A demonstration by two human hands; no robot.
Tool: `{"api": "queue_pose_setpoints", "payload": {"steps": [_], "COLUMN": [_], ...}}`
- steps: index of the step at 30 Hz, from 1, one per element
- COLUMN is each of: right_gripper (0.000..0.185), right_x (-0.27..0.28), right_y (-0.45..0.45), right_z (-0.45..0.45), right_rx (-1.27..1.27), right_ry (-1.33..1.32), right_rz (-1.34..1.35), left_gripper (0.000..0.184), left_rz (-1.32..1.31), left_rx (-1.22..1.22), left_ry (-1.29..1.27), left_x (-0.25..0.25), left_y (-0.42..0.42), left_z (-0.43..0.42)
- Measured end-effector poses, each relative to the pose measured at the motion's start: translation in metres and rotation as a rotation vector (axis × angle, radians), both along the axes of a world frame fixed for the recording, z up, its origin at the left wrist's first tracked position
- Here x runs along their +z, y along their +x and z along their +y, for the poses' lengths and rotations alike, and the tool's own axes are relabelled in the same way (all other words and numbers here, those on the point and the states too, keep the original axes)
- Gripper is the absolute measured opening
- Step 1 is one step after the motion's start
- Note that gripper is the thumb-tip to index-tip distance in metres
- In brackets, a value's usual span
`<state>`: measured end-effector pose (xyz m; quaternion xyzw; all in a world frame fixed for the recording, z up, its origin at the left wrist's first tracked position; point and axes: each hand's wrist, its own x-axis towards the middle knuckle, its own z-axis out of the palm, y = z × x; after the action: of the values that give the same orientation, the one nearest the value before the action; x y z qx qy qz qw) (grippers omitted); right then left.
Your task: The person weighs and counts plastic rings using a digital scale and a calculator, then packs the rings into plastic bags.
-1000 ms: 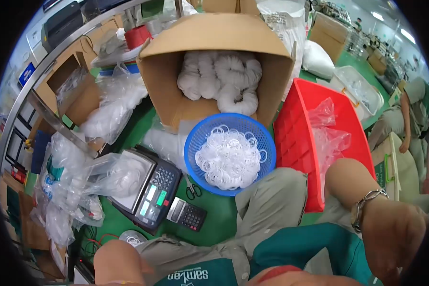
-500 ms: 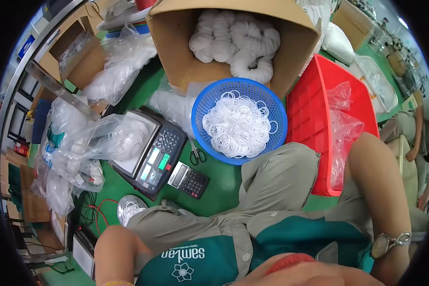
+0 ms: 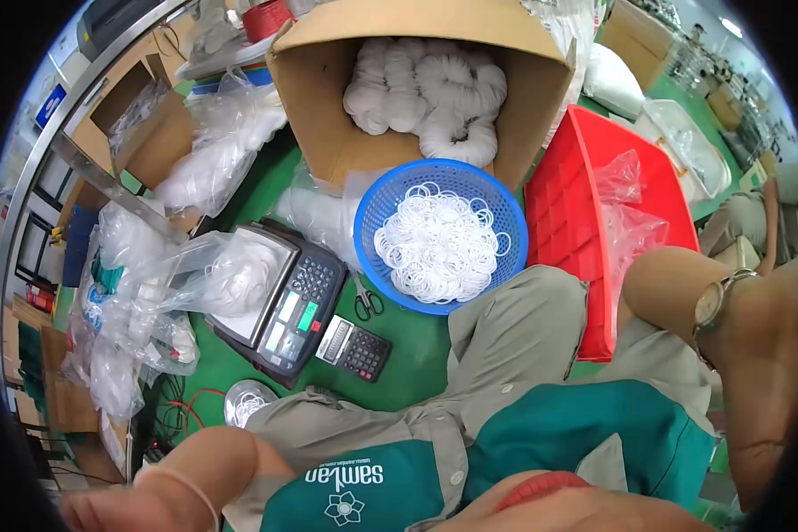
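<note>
My left hand (image 3: 120,510) is raised at the bottom left corner, blurred and cut off by the frame, with a thin band round its wrist. At the right edge my right hand (image 3: 761,390) is close to the camera and partly in the dark rim; a watch (image 3: 711,304) is on that wrist. The fingers of both hands are out of sight or smeared. Neither hand touches the things on the floor. In front of my bent legs a blue plastic basket (image 3: 370,257) holds a heap of white rings (image 3: 439,239). Bundled white rings (image 3: 457,137) fill part of the cardboard box (image 3: 315,151) behind it.
A scale (image 3: 315,275) bears a plastic bag (image 3: 244,275) of white material. Beside it lie a calculator (image 3: 355,348) and scissors (image 3: 368,303). A red crate (image 3: 563,222) with clear plastic stands right of the basket. Plastic bags (image 3: 120,293) fill the left; another person's arm (image 3: 771,217) shows far right.
My left hand has come into view at the bottom left. The right wrist with the watch has swung up and outward. The scene sits slightly lower in view; the basket and rings look unchanged.
</note>
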<state>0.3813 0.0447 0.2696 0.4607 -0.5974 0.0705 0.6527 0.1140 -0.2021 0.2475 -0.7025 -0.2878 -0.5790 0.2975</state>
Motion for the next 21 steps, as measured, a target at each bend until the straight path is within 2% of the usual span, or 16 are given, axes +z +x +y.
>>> {"api": "queue_pose_setpoints", "payload": {"steps": [4,12,17,21], "right_gripper": [0.024,0.026,0.027,0.028], "right_x": [-0.001,0.006,0.003,-0.001], "right_y": [0.000,0.002,0.004,-0.001], "right_z": [-0.006,-0.005,-0.012,-0.004], "right_rx": [-0.059,-0.119,-0.149,-0.170], "right_ry": [0.011,0.027,0.172,0.096], "right_rz": [0.008,0.015,0.008,0.015], "left_gripper": [0.040,0.043,0.046,0.049], "left_rz": [0.049,-0.052,-0.083,-0.093], "left_rx": [-0.072,-0.078,-0.058,-0.035], "left_ry": [-0.510,-0.397,-0.353,-0.357], "left_x": [0.006,-0.008,-0.029,-0.035], "left_y": [-0.006,0.000,-0.002,-0.005], "left_z": [0.010,0.047,0.061,0.060]}}
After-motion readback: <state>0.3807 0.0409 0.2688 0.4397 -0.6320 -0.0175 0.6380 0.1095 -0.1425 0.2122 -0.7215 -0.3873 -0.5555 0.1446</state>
